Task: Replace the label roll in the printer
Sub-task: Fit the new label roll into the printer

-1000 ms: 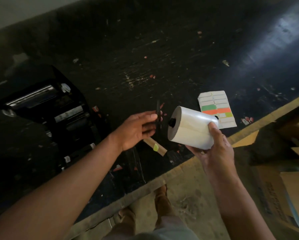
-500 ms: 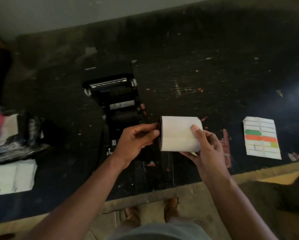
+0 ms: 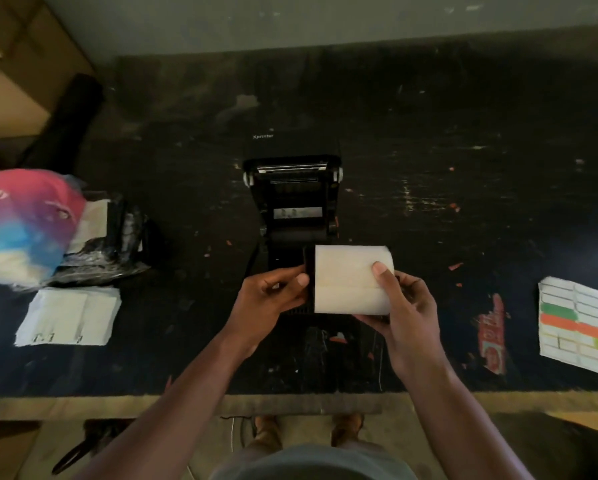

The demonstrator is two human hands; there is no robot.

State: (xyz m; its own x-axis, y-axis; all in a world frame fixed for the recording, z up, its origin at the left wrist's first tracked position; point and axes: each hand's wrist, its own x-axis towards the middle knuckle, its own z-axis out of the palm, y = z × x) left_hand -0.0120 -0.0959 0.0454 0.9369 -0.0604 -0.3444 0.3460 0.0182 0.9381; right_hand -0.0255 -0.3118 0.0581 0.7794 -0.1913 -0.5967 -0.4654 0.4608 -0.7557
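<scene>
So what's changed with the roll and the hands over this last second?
The label roll was held off to the right, near the coloured label sheet; now it sits over the open printer. The left hand, holding a black piece beside the roll before, now presses it against the roll's left end. The right hand grips the roll as before. The printer stays open and the sheet stays flat.

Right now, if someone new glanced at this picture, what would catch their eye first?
The white label roll at centre, held between the left hand and right hand just above the open black printer. Next, the bright pink-and-blue bag at far left and the sheet of green and orange labels at far right, both on the dark table.
</scene>
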